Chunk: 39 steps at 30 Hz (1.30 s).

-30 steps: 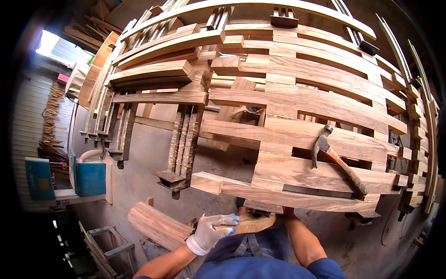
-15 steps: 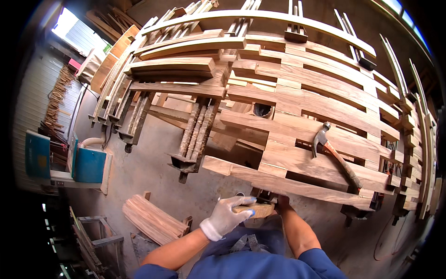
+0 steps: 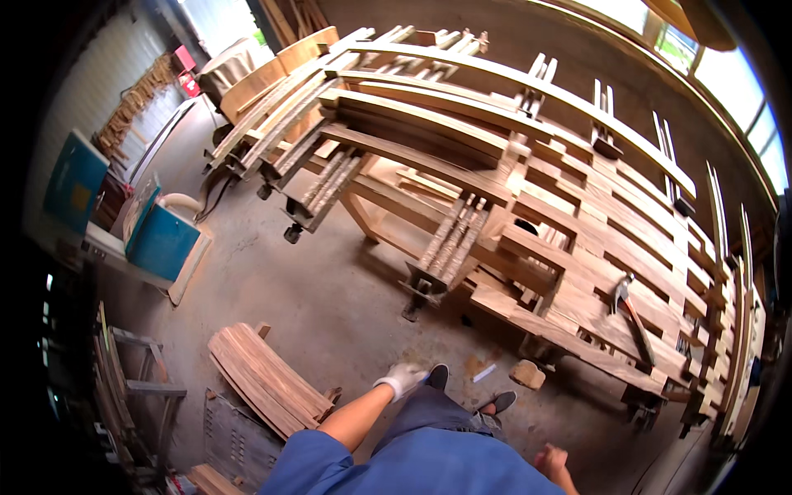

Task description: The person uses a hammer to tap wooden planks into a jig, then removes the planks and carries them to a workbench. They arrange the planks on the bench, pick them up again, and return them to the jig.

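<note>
While grainy slats [image 3: 577, 309] cross crusted clamps [image 3: 448, 247], gloved left hand [image 3: 403, 379], bare right hand [image 3: 552, 457] apart; fingers' spread, hold unclear.

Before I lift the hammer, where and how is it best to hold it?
Likely by the handle, near its close end, coming from your own side: the hammer lies on the boards, its head away from you and handle slanting toward you.

Windows [image 3: 728, 81] glaring upper right | slight motion blur | bent, black-rimmed edges
</note>
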Each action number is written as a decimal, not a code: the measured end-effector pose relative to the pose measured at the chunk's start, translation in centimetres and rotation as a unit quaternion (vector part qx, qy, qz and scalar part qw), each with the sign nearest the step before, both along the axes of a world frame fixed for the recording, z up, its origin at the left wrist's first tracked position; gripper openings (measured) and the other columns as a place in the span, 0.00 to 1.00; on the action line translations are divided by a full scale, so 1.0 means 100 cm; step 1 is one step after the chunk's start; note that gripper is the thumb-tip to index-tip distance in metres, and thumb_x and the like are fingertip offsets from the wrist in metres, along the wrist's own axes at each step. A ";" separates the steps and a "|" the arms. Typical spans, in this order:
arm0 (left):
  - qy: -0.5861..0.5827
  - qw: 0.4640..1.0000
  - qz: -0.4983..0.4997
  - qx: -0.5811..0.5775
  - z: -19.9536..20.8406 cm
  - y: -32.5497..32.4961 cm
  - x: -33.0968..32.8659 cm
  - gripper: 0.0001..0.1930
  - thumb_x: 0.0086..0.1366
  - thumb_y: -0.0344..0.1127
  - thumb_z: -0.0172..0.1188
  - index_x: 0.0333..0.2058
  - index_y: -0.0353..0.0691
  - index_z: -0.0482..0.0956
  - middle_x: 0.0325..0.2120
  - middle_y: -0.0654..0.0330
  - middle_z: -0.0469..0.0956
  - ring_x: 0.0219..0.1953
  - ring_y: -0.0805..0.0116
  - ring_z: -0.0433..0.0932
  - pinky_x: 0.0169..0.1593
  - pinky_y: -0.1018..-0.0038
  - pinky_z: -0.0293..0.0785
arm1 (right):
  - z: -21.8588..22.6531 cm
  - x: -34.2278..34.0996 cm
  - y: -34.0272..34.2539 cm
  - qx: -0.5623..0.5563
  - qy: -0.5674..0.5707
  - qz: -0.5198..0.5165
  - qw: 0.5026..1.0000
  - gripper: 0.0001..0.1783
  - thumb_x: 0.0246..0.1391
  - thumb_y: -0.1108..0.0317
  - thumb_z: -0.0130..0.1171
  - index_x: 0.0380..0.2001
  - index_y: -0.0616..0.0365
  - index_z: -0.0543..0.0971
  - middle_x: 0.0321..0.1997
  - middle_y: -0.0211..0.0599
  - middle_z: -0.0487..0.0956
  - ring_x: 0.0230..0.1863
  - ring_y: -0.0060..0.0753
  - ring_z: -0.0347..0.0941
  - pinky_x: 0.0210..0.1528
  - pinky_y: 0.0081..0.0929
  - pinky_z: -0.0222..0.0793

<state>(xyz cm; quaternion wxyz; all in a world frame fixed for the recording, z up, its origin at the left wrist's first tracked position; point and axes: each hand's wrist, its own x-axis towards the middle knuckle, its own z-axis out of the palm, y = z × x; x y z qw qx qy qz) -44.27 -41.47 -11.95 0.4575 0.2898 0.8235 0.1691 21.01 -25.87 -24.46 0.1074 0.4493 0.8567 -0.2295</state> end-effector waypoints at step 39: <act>0.109 0.926 -0.103 0.346 0.212 0.161 0.145 0.39 0.57 0.44 0.80 0.63 0.39 0.71 0.56 0.48 0.82 0.61 0.50 0.80 0.64 0.59 0.76 | 0.024 0.041 -0.149 -0.389 0.204 -0.545 0.715 0.09 0.70 0.69 0.55 0.41 0.65 0.80 0.28 0.50 0.81 0.24 0.52 0.82 0.25 0.49 0.83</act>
